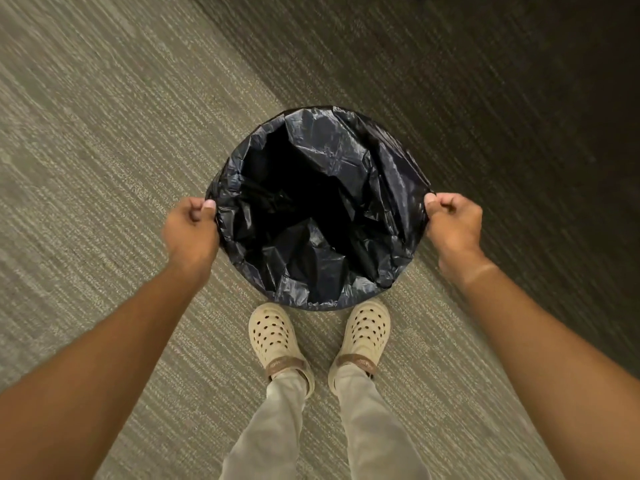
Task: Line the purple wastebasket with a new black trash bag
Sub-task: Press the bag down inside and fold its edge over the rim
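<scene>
A black trash bag (322, 188) is spread open over a round wastebasket standing on the carpet, seen from straight above. The bag's edge is folded over the whole rim, so the purple body of the basket is hidden. My left hand (192, 226) pinches the bag's folded edge at the rim's left side. My right hand (453, 221) pinches the folded edge at the rim's right side. The inside of the bag is crumpled and dark.
My two feet in cream clogs (277, 341) stand right behind the basket, toes almost touching it. Striped grey-green carpet (104, 133) covers the floor, and the far right of it lies in shadow.
</scene>
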Available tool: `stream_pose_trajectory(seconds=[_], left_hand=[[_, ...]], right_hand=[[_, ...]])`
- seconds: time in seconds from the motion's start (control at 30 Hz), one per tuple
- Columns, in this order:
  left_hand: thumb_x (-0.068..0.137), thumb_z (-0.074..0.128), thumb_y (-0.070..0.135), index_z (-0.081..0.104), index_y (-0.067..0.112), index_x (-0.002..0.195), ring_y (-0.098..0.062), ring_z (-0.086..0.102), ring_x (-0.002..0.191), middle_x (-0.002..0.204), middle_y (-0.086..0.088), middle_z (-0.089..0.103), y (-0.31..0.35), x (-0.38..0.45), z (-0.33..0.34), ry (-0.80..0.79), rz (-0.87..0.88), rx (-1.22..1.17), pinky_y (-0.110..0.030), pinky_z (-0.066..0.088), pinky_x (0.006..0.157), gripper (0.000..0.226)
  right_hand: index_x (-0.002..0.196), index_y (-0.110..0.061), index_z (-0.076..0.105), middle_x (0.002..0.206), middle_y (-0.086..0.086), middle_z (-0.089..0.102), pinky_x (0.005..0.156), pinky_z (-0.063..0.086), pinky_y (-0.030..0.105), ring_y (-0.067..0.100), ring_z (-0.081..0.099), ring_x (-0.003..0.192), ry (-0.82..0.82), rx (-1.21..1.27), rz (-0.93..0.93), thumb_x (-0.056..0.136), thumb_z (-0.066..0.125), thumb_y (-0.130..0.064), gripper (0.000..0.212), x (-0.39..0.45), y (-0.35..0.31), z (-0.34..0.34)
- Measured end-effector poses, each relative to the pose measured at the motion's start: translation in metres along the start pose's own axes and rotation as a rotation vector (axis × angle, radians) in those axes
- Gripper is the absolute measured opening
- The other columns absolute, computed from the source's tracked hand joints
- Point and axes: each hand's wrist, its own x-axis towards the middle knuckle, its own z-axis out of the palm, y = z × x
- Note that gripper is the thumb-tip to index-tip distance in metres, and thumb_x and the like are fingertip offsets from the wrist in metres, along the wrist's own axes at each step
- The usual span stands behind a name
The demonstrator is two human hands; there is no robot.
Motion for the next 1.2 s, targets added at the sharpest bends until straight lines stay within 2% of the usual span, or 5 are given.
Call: stream_pose_trajectory(seconds=[0.47,0.57,0.7,0.9,1.2], left_hand=[[0.092,0.059,0.012,0.058,0.019,0.107,-0.015,0.060,0.088,0.105,-0.004,0.062,0.003,0.026,0.003,0.007,-0.183,0.031,-0.032,0.055,0.086,0.017],[0.088,0.058,0.013,0.050,0.015,0.122,-0.014,0.052,0.101,0.119,-0.004,0.047,0.029,0.000,-0.004,0.214,0.349,0.185,-0.022,0.049,0.087,0.035],[0.087,0.054,0.015,0.056,0.010,0.121,-0.017,0.049,0.107,0.117,-0.005,0.052,0.051,-0.047,0.028,-0.240,0.835,0.433,-0.028,0.043,0.095,0.034],[0.095,0.024,0.048,0.006,0.003,0.152,-0.031,-0.006,0.149,0.162,-0.016,0.002,0.009,-0.030,0.102,-0.749,0.815,1.538,-0.045,0.001,0.121,0.074],[0.082,0.012,0.081,-0.010,0.022,0.152,-0.030,-0.021,0.146,0.161,-0.014,-0.016,-0.036,0.011,0.120,-0.825,0.513,1.836,-0.051,-0.013,0.117,0.095]], right_hand=[[0.087,-0.019,0.072,0.086,-0.001,0.075,0.063,0.056,0.024,0.009,0.065,0.072,-0.079,-0.040,0.236,0.087,0.062,-0.012,0.012,0.026,-0.005,0.013],[0.104,-0.020,0.071,0.103,0.003,0.068,0.087,0.053,0.030,0.012,0.060,0.087,0.229,-0.221,-0.159,0.085,0.055,-0.011,0.026,0.005,-0.023,-0.001],[0.103,-0.012,0.072,0.094,0.000,0.065,0.080,0.047,0.024,0.010,0.058,0.085,-0.060,-0.361,-0.898,0.081,0.050,-0.004,0.032,-0.051,-0.057,0.016],[0.149,-0.001,0.030,0.156,0.019,0.029,0.119,0.019,0.041,0.031,0.024,0.145,-0.767,-1.596,-1.192,0.094,0.047,-0.033,0.065,-0.041,-0.040,0.105],[0.154,-0.003,-0.001,0.163,0.018,-0.004,0.119,-0.007,0.050,0.036,-0.008,0.149,-0.659,-2.326,-1.115,0.090,0.030,-0.070,0.098,0.033,0.009,0.145]])
